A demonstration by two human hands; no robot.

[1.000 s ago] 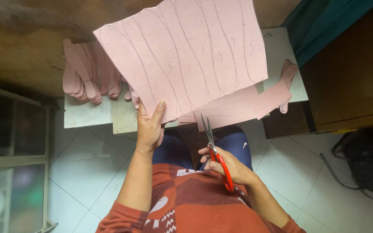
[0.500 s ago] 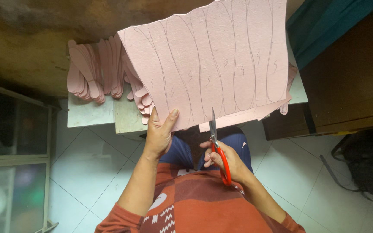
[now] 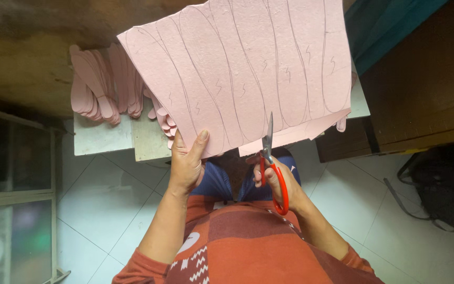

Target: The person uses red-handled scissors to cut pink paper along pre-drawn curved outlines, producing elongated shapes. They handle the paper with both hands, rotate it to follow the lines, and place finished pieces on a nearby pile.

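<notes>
A large pink sheet (image 3: 248, 68) marked with several long pencilled outlines is held up in front of me. My left hand (image 3: 187, 160) grips its lower left edge, thumb on top. My right hand (image 3: 274, 176) holds red-handled scissors (image 3: 270, 158), whose blades point up and touch the sheet's bottom edge near its middle. A stack of cut pink strips (image 3: 103, 87) lies on the small grey table (image 3: 103, 139) to the left, behind the sheet.
A second pink sheet (image 3: 311, 131) lies under the held one on the table. A dark wooden cabinet (image 3: 421, 89) stands at the right, a black bag (image 3: 442, 179) on the tiled floor beside it, and a glass-panelled frame (image 3: 11, 194) at the left.
The pink sheet has been raised and turned closer to the camera. The scissors have moved up to its lower edge. My left hand has kept its grip on the sheet.
</notes>
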